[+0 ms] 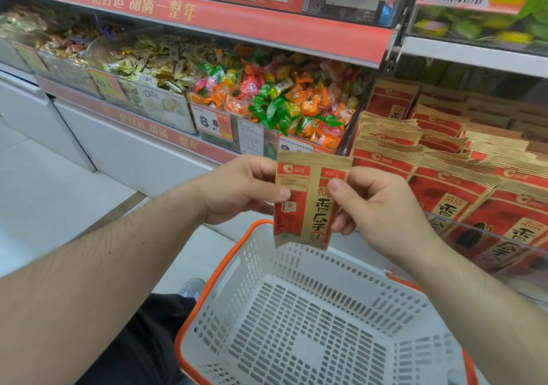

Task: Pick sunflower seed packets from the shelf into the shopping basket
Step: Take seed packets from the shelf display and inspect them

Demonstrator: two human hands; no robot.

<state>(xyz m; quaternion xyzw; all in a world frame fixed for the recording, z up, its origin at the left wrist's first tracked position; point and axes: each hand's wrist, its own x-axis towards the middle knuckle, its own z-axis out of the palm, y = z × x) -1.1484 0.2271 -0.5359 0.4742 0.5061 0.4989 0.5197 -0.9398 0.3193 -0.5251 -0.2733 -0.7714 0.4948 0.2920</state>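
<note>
A red and tan sunflower seed packet [308,207] hangs upright above the far rim of the shopping basket [234,290]. My left hand [240,189] pinches its left edge, thumb on the front. My right hand [376,204] pinches its right edge the same way. The basket is white with an orange rim and holds nothing. Several more seed packets [444,177] lie stacked in rows on the shelf at the right, behind a clear plastic lip.
Clear bins of wrapped candy [281,103] fill the shelf behind my hands, with price tags [212,124] on their fronts. White cabinets [89,135] stand at the left over a pale tile floor. A dark trouser leg and a shoe [191,288] show beside the basket.
</note>
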